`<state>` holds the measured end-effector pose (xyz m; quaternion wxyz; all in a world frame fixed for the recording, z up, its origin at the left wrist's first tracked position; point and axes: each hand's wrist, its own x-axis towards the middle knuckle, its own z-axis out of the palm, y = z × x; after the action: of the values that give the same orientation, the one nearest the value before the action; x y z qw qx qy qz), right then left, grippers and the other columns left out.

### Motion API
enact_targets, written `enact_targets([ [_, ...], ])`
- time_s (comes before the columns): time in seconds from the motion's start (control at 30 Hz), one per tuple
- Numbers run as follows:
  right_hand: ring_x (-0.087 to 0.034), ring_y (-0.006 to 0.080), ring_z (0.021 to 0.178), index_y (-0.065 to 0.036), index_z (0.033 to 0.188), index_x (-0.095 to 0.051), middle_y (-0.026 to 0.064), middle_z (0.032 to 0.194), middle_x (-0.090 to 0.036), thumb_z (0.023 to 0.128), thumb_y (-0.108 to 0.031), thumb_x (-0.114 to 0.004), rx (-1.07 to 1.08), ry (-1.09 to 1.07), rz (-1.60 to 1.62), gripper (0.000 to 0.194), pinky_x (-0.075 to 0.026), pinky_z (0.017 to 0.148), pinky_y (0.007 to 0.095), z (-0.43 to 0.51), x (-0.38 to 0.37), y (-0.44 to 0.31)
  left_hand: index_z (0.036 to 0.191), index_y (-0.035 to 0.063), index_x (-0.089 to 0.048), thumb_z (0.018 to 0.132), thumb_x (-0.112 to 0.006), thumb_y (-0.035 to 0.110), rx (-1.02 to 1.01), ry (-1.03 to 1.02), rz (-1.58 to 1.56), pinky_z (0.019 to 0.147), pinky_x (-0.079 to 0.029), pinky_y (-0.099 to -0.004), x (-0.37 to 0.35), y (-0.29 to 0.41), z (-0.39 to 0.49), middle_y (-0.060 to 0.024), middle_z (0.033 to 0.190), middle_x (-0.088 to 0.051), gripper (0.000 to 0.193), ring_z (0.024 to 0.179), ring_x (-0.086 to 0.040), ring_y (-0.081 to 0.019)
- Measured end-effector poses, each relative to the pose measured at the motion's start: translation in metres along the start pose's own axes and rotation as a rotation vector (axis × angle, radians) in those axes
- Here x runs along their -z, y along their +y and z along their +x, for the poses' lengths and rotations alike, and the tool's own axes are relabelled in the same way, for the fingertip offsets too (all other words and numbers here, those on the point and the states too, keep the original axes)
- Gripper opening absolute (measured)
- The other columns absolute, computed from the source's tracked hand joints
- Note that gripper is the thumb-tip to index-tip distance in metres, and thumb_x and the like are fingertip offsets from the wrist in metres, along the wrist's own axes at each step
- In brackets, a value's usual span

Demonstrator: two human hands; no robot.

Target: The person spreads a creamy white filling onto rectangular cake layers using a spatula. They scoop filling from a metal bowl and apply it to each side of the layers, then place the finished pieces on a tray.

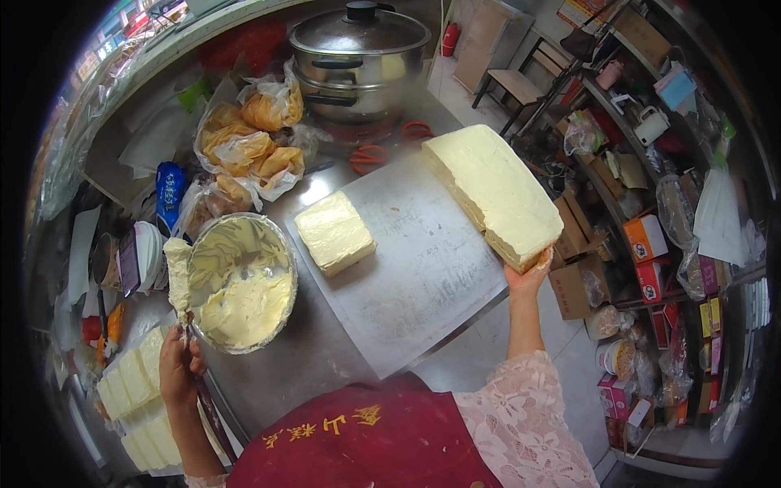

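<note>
My left hand (178, 360) grips a spatula whose blade (178, 274) is thickly coated in pale cream. It is beside the left rim of a round bowl (291, 256), which has yellowish cream (250, 308) smeared over its inside. My right hand (528, 273) holds the near end of a large rectangular cake slab (494, 183), its top spread with cream and its brown side showing. This slab is at the right edge of a pale sheet (421, 287). A smaller cream-topped cake block (334, 232) sits toward the sheet's left, apart from the slab.
A lidded steel steamer pot (360, 67) stands at the back, with red-handled scissors (368, 160) before it. Plastic-wrapped bundles (250, 140) crowd the back left. Cut cream-topped pieces (131, 378) lie at lower left. Loaded shelves (634, 128) and a chair (515, 85) are to the right.
</note>
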<state>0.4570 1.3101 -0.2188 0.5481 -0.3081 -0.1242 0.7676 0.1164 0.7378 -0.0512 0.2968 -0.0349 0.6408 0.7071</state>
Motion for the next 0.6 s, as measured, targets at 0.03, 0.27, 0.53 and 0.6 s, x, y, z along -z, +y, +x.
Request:
enact_targets([
  [0.03, -0.057, 0.0241, 0.114, -0.013, 0.13, -0.055, 0.0026, 0.126, -0.06, 0.094, -0.045, -0.06, 0.01, -0.019, 0.005, 0.049, -0.05, 0.093, 0.0437, 0.0, 0.0, 0.0, 0.132, 0.0078, -0.049, 0.097, -0.04, 0.015, -0.003, -0.004, 0.002, 0.048, -0.037, -0.0217, -0.001, 0.0, -0.001, -0.0007, 0.078, -0.055, 0.037, 0.052, -0.042, -0.0073],
  [0.27, -0.06, 0.0223, 0.109, -0.012, 0.123, -0.06, 0.0021, 0.12, -0.063, 0.091, -0.043, -0.061, -0.042, -0.049, 0.155, 0.044, -0.051, 0.09, 0.0411, -0.01, 0.012, 0.011, 0.136, 0.008, -0.049, 0.094, -0.041, 0.013, 0.026, -0.01, -0.015, 0.047, -0.036, -0.0206, -0.014, 0.001, -0.004, -0.0009, 0.078, -0.055, 0.042, 0.051, -0.041, -0.0063],
  [0.53, -0.054, 0.0358, 0.124, -0.011, 0.142, -0.048, 0.0108, 0.138, -0.055, 0.091, -0.057, -0.055, -0.245, -0.318, 0.184, 0.069, -0.05, 0.096, 0.0517, -0.093, -0.055, 0.031, 0.132, 0.006, -0.049, 0.095, -0.047, 0.012, 0.047, -0.125, -0.087, 0.046, -0.036, -0.0191, -0.062, 0.004, -0.014, -0.0041, 0.078, -0.057, 0.037, 0.053, -0.045, -0.0071],
  [0.6, -0.049, 0.0364, 0.131, -0.01, 0.145, -0.045, 0.013, 0.145, -0.05, 0.094, -0.054, -0.054, -0.372, -0.384, 0.23, 0.068, -0.046, 0.102, 0.0554, -0.115, -0.081, 0.045, 0.13, 0.004, -0.05, 0.097, -0.047, 0.014, -0.004, -0.232, -0.055, 0.049, -0.038, -0.02, -0.08, 0.007, -0.016, -0.0047, 0.078, -0.058, 0.034, 0.055, -0.046, -0.0076],
])
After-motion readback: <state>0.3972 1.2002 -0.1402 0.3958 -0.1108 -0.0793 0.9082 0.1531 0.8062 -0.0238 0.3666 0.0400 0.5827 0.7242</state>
